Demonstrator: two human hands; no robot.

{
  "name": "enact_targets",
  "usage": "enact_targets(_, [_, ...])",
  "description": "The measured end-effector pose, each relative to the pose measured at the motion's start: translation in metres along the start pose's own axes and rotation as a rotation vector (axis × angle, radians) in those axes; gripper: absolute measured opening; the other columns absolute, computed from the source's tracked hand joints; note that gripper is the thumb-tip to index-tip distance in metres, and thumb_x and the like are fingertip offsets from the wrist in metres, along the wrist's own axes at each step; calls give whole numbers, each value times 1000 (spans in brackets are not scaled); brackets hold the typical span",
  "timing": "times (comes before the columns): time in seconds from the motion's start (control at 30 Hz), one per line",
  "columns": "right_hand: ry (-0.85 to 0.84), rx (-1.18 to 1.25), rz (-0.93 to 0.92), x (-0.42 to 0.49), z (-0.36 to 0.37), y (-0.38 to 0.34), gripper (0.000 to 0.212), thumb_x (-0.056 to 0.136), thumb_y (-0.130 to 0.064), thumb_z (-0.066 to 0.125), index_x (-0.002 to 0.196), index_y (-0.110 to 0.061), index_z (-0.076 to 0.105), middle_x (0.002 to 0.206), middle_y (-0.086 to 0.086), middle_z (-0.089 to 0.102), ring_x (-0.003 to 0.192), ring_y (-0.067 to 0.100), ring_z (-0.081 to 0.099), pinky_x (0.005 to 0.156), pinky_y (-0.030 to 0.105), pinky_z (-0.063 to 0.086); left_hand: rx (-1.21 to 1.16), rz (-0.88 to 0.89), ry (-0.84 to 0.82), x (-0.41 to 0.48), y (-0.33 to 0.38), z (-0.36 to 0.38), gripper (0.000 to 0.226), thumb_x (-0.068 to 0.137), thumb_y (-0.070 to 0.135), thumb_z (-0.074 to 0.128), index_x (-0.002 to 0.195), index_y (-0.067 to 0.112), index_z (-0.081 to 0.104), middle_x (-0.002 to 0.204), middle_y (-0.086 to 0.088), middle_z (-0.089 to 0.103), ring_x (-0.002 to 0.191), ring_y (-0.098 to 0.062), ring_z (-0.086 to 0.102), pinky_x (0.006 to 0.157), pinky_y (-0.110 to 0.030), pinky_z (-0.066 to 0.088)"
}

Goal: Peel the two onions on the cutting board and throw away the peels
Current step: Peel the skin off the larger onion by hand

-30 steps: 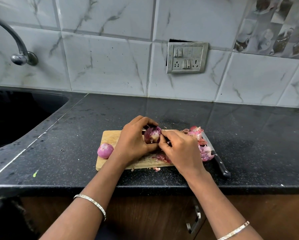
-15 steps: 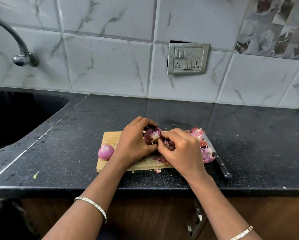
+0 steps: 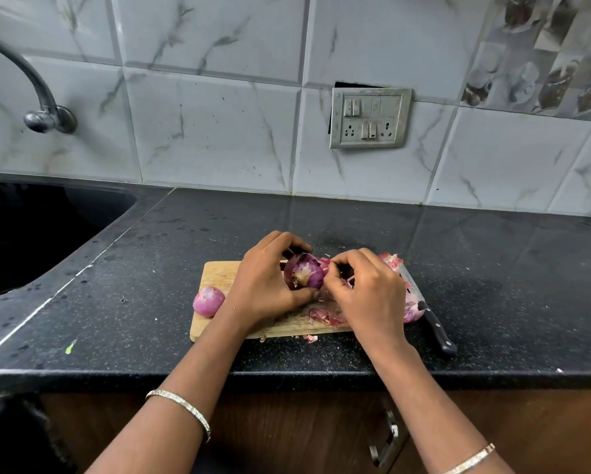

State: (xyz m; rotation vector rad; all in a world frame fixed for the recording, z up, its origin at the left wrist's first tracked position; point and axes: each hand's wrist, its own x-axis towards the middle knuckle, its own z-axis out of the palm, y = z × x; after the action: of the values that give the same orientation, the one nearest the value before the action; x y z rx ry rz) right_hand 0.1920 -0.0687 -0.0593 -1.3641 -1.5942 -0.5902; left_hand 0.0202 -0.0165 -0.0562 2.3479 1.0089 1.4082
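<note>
Pale wooden cutting board (image 3: 219,272) on glossy, speckled black stone counter (image 3: 475,268).

Purple onion (image 3: 303,271) with white streaks; pink peeled onion (image 3: 209,301); pink peels (image 3: 323,314); pale wooden board (image 3: 219,273); speckled black bench (image 3: 150,302); grey-veined white tiles (image 3: 212,131); black-handled knife (image 3: 436,328).

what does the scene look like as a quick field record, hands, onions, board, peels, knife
left hand: grips dark purple round onion over the board
right hand: pinches pink strip of skin at that onion's right side
second onion: pink peeled round onion, at the board's left edge
board: pale wooden rectangular cutting board on black speckled stone counter
peels: pink papery onion peels piled on the board, not yet thrown away
knife: black-handled steel knife, lying along the board's right edge
</note>
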Motion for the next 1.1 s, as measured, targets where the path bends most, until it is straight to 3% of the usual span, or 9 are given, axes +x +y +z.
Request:
enact_targets(0.2, [-15,-16,152,1,1,3,7,84,-14,75,80,-16,69,75,-5,66,59,9,52,53,10,25,-69,-11,-59,-1,1,-1,48,61,29,74,107,20,65,107,4,58,99,-7,60,86,-30,55])
enact_targets(0.3, [8,-25,223,2,0,4,8,84,-12,74,79,-15,69,75,-4,67,60,8,49,59,8,23,-76,-15,-79,-1,0,-2,48,62,34,70,109,21,64,109,5,56,102,-7,58,87,-33,55])
enact_targets(0.47, [23,-12,322,2,-2,7,7,88,-15,71,81,-16,67,78,-3,67,62,12,54,50,18,32,-53,-39,-102,0,-5,-2,50,63,54,75,108,35,63,110,10,54,100,2,56,85,-31,55])
enact_targets(0.57, [9,-16,345,2,-2,8,1,89,-14,69,89,-14,70,85,0,70,70,16,61,58,25,41,-51,-72,-105,1,-4,-1,50,63,50,82,107,39,64,109,12,56,96,3,57,80,-26,55])
enact_targets(0.77, [-106,56,226,4,-2,6,19,85,-8,69,102,-12,74,99,-2,70,90,15,63,81,25,42,-218,-163,-112,-1,-1,0,55,62,24,73,117,23,61,111,16,65,102,-1,62,81,-24,57])
enact_targets(0.87, [-115,159,154,2,-2,5,12,85,-23,65,90,-18,74,90,-9,68,88,13,59,80,31,47,-254,-198,-123,-1,-3,0,52,64,21,69,115,23,63,112,12,67,103,-6,65,86,-30,59])
enact_targets(0.97, [-146,239,80,1,-2,5,21,83,-36,61,86,-21,74,86,-12,69,90,11,55,81,30,46,-255,-207,-120,-1,-1,0,50,65,21,69,114,22,65,112,10,68,102,-7,65,87,-32,58])
enact_targets(1.1, [-212,294,4,1,-1,6,19,81,-28,71,99,-21,74,93,-12,69,96,10,55,86,27,45,-262,-211,-121,-1,-2,0,46,69,24,71,115,24,66,113,9,69,103,-8,66,88,-38,58])
